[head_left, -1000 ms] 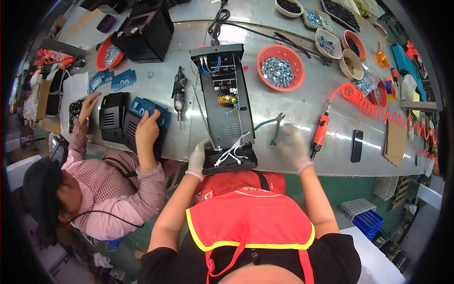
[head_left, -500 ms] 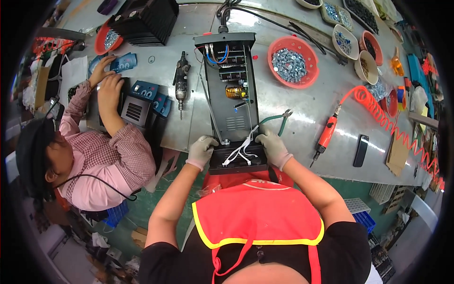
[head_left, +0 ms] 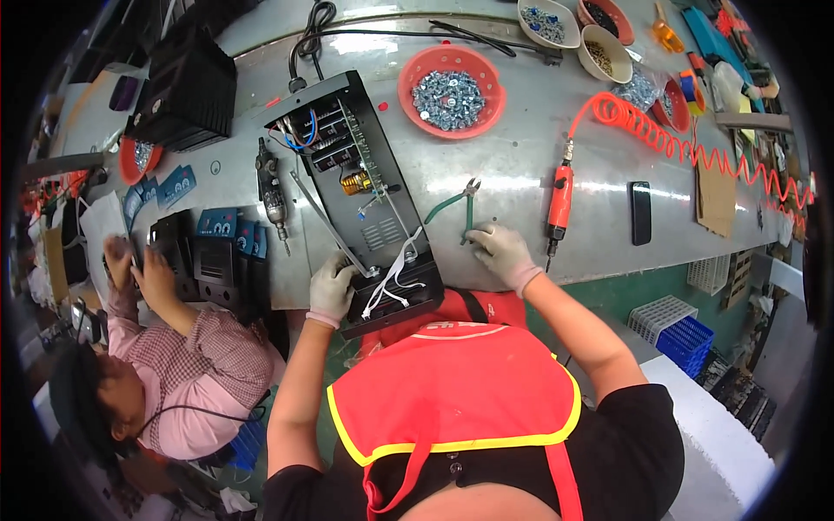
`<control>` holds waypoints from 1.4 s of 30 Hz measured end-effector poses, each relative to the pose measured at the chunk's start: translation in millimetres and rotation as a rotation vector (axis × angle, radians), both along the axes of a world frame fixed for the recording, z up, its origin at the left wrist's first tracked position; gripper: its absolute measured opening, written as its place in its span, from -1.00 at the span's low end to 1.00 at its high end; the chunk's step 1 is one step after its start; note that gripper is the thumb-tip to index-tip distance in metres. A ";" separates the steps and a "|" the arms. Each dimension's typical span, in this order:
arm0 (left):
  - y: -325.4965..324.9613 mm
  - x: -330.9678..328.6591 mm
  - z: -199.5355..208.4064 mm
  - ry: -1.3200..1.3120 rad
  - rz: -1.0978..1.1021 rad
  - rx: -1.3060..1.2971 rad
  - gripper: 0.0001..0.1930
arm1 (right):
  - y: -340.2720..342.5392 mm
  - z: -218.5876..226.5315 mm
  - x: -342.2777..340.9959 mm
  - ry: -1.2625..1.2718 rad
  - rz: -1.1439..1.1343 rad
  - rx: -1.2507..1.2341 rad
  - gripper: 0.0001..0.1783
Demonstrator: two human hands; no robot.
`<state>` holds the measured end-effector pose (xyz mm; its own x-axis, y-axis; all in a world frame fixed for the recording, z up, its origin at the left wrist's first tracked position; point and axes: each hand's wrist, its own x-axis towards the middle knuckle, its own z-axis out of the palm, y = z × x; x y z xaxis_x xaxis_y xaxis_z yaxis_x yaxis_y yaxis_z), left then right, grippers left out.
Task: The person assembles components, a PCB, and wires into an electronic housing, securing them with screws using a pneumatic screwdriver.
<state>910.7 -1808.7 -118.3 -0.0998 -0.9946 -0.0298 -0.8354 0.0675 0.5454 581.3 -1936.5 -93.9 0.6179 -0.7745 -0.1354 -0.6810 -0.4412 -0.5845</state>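
Tilted toward the upper left on the bench is an open black metal case [head_left: 360, 213], its near end over my lap. Inside are circuit boards, a copper coil [head_left: 354, 182] and blue wires; loose white wires [head_left: 395, 280] lie at its near end. My left hand [head_left: 332, 290], in a light work glove, is closed on the case's left edge near that end. Right of the case, my gloved right hand [head_left: 502, 253] has its curled fingertips at one handle end of green-handled side cutters [head_left: 469, 213]. The cutters lie spread, jaws pointing away from me.
A black power drill [head_left: 271, 193] lies left of the case. Beyond it stands a red basket of screws [head_left: 452, 100]. Rightward are a red air screwdriver [head_left: 560, 204] on a coiled hose and a phone [head_left: 640, 213]. A co-worker [head_left: 200, 373] handles dark panels at left.
My right hand has left the case's right edge and reached the side cutters' handle. The left hand stays at the case's left edge. The view has turned and shifted.
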 end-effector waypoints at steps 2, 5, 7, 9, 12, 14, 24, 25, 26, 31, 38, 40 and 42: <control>-4.6 1.6 0.5 -0.008 -0.032 -0.035 -0.64 | 9.5 -6.9 0.7 0.006 -0.147 0.027 -0.77; -4.1 5.7 -1.3 -0.029 -0.060 -0.104 -0.72 | 11.3 -17.0 4.4 0.022 -0.231 0.053 -0.71; 0.0 12.9 -17.0 0.056 -0.080 0.032 -0.75 | 7.0 -18.9 13.9 0.139 -0.187 0.133 -0.67; -4.3 12.0 -25.1 -0.018 -0.171 -0.061 -0.79 | 2.8 -23.9 14.6 0.119 -0.159 0.109 -0.69; -15.7 10.7 -16.9 -0.038 -0.289 -0.095 -0.80 | -16.7 -32.3 -7.8 0.179 -0.197 0.063 -0.68; -13.6 17.5 -18.6 -0.058 -0.353 -0.082 -0.77 | -29.3 -12.2 4.2 0.237 -0.229 0.025 -0.66; -4.8 7.1 118.1 -0.218 -0.446 0.104 -0.71 | -13.1 58.6 102.5 -0.343 0.133 0.600 -0.28; -1.8 4.1 133.9 -0.221 -0.439 0.101 -0.71 | -9.9 55.3 110.8 -0.367 0.201 0.553 -0.32; 2.1 0.7 146.9 -0.247 -0.441 0.152 -0.73 | -9.3 58.8 118.6 -0.248 0.211 0.657 -0.36; 13.1 -16.4 162.7 -0.321 -0.457 0.240 -0.84 | -22.9 44.8 98.4 -0.282 0.304 1.104 -0.42; 16.4 -39.2 145.8 -0.434 -0.365 0.365 -0.83 | -23.3 109.0 114.0 -0.129 0.188 0.717 -0.43; 16.4 -44.7 141.5 -0.442 -0.378 0.378 -0.82 | -4.0 112.8 150.0 -0.122 0.123 0.734 -0.47; 17.5 -48.5 134.4 -0.443 -0.338 0.444 -0.82 | 4.4 103.6 171.8 -0.120 0.063 0.747 -0.51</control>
